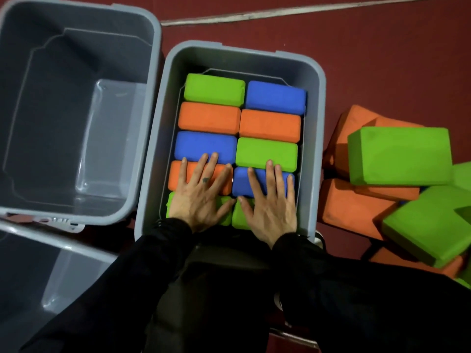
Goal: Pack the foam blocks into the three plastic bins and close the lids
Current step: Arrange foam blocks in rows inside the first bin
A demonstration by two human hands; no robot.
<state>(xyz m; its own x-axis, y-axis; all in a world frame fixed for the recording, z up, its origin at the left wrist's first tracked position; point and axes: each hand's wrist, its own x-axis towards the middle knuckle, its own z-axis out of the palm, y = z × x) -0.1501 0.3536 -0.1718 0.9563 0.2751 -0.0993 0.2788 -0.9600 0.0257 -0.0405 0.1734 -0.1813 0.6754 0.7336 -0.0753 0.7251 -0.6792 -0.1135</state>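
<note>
Your left hand and right hand lie flat, side by side, fingers straight and spread, pointing away; dark sleeves cover both forearms.

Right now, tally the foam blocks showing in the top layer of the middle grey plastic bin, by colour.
Green foam blocks: 4
Orange foam blocks: 3
Blue foam blocks: 3
Total: 10 in the middle grey plastic bin; the left hand and right hand partly cover the nearest four.

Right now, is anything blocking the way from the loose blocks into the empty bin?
Yes. The packed middle bin sits between the loose block pile on the right and the empty bin on the left.
</note>
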